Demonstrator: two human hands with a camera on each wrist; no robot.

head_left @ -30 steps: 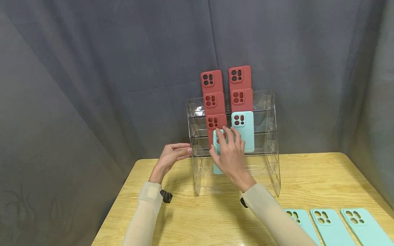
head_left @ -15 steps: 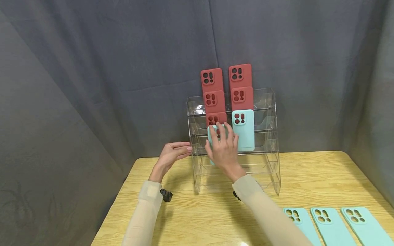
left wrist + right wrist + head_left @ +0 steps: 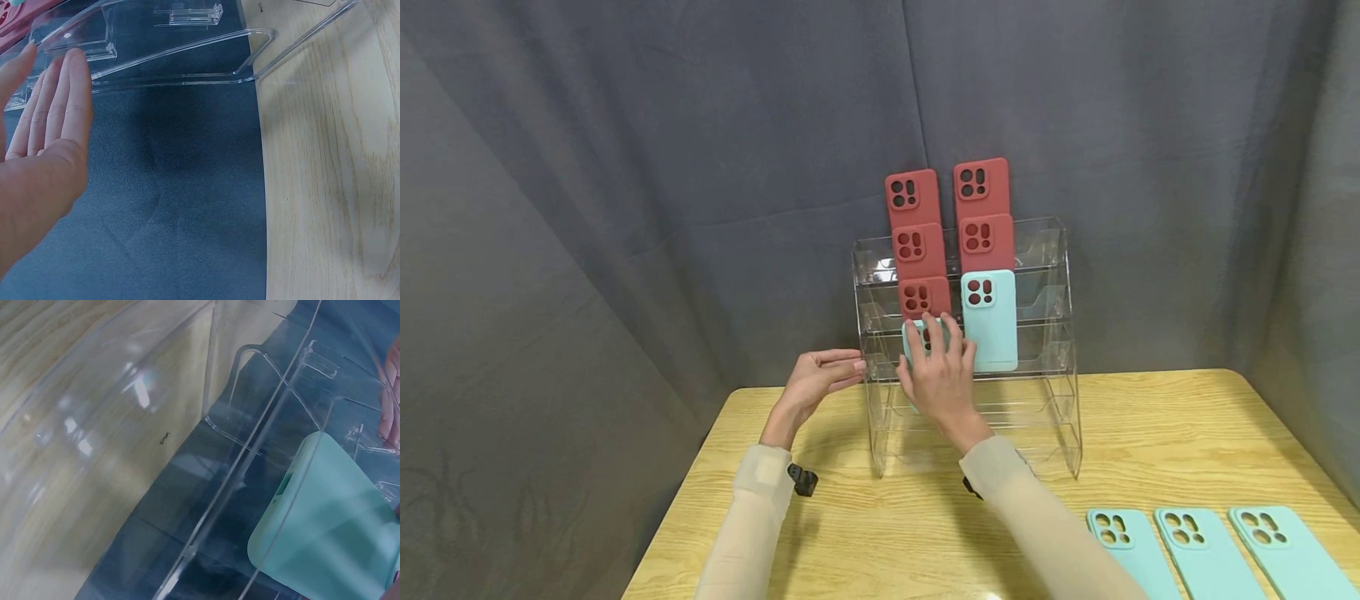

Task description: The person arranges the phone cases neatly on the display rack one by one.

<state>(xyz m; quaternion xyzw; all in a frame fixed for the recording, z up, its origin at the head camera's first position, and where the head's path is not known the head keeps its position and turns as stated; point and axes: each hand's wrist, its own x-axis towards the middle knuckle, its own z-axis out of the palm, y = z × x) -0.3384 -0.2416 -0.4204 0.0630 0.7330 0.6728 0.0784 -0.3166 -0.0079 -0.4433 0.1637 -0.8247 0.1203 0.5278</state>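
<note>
My right hand point(image 3: 942, 375) grips a mint-green phone case point(image 3: 331, 519) at the left column of a clear tiered rack point(image 3: 1063, 333). The fingers reach over the top of the case and partly cover it in the head view. In the right wrist view, its lower end sits behind a clear ledge of the rack. My left hand point(image 3: 820, 382) rests its nearly straight fingertips at the rack's left side. Right of the held case, another mint phone case point(image 3: 996, 337) stands in the rack. Directly above the held one is a red phone case point(image 3: 925, 293).
More red phone cases stand in the upper tiers, among them a top-left red case point(image 3: 917, 192) and a top-right red case point(image 3: 985, 183). Mint cases point(image 3: 1213, 558) lie in a row on the wooden table point(image 3: 865, 542) at front right. A grey curtain point(image 3: 737, 167) hangs behind.
The right hand has carried the mint case left and up, then slightly down, into line under the red column. The left hand keeps its place at the rack's side.
</note>
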